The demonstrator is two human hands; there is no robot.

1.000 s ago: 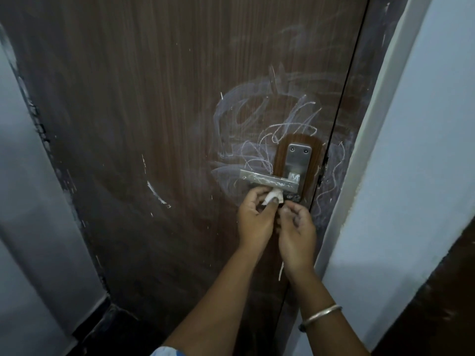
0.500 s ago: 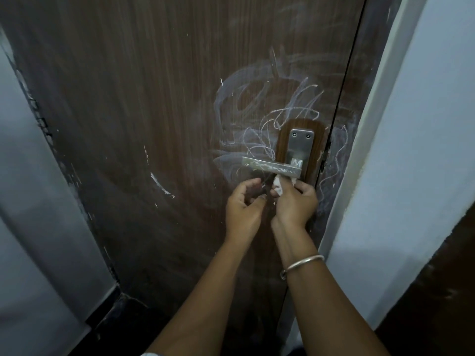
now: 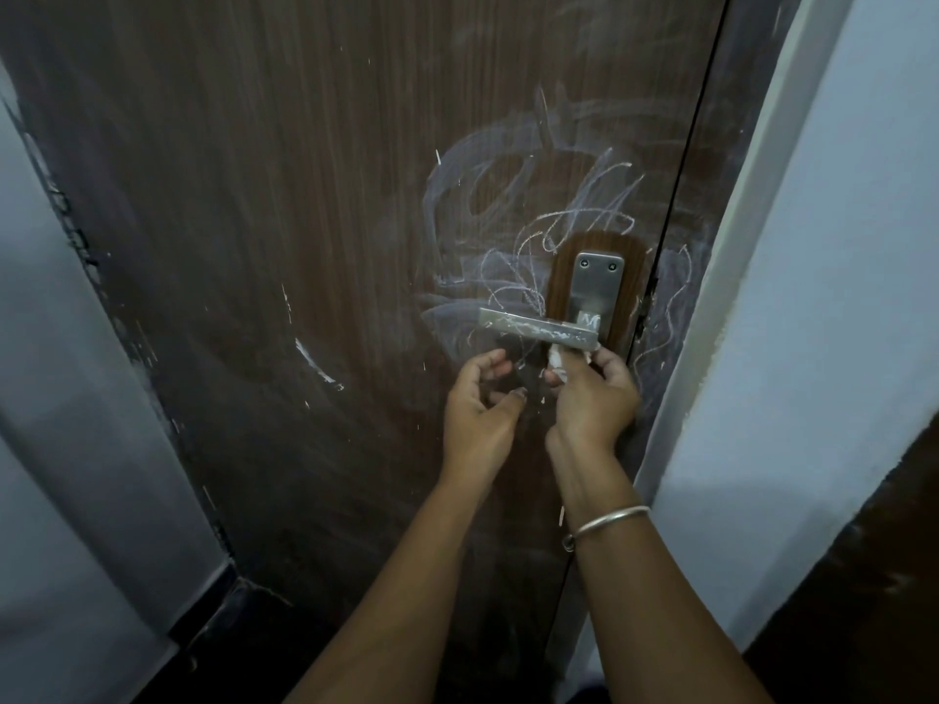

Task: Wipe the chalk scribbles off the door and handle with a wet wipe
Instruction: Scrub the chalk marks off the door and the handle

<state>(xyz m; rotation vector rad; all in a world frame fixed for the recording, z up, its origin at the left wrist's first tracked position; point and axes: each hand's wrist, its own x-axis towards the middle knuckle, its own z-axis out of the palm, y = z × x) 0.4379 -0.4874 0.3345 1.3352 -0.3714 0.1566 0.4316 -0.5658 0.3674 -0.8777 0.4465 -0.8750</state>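
The door (image 3: 305,195) is dark brown wood and fills most of the view; its top and bottom are cut off. White chalk scribbles (image 3: 508,221) loop and smear over the wood above and left of the handle (image 3: 533,330). More thin lines run down the strip to the right of the door's edge. The handle is a flat metal lever with chalk streaks along its top face. It sticks out leftward from a plate (image 3: 597,282) that also carries a small chalk mark near its base.

The right hand (image 3: 594,398) is just under the handle's right end, its fingers curled round a white wipe (image 3: 556,363). Only a crumpled bit of the wipe shows above the knuckles; the rest is hidden in the hand. I cannot tell whether the wipe touches the lever's underside. A metal bangle (image 3: 607,523) sits on that wrist.

The left hand (image 3: 480,403) is beside it, below the lever's middle. Its fingers are loosely curved, with a gap to the thumb, and hold nothing that shows. Its fingertips sit near the door, but contact is unclear.

A pale wall (image 3: 838,246) stands on the right. The lower corners are dim and hard to read.
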